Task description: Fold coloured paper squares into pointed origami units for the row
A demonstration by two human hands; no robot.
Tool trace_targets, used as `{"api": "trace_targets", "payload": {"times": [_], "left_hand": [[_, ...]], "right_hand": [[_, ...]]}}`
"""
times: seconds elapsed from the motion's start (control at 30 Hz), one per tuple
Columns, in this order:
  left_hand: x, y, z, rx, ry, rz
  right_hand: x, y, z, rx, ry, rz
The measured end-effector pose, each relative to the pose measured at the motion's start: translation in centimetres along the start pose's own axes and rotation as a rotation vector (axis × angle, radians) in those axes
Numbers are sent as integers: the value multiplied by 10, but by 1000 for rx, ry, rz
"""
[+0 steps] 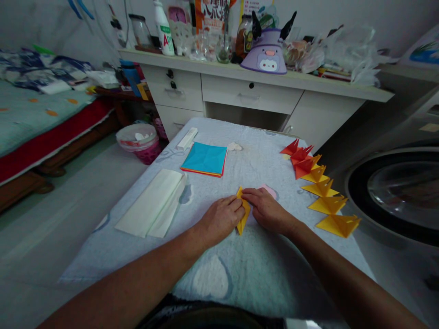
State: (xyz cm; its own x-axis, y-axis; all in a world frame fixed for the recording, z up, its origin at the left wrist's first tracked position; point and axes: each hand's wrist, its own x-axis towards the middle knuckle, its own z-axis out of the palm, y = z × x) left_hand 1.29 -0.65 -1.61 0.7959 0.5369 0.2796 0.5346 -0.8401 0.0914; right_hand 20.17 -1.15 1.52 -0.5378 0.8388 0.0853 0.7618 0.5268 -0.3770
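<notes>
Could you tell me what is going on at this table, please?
A person is working a folded yellow paper on a cloth-covered table. The left hand and right hand meet over it, fingertips on its folds. Along the table's right edge lies a row of similar folded pieces, red ones farther away, then yellow. Farther back sits a stack of coloured square sheets, blue on top.

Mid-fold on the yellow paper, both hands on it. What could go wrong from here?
1. The left hand and right hand press the yellow paper onto a soft cloth; the crease may come out weak or skewed.
2. The row of folded pieces lies along the cloth's right edge, beside the right forearm; a sweep might knock some off.
3. A pink piece sits partly under the right hand and might get crumpled.
</notes>
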Motion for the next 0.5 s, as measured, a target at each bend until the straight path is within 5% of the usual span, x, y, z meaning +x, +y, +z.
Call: {"api": "trace_targets", "payload": {"times": [0.5], "left_hand": [[1, 1, -9, -23, -38, 11]], "right_hand": [[2, 4, 26, -99, 162, 153]]}}
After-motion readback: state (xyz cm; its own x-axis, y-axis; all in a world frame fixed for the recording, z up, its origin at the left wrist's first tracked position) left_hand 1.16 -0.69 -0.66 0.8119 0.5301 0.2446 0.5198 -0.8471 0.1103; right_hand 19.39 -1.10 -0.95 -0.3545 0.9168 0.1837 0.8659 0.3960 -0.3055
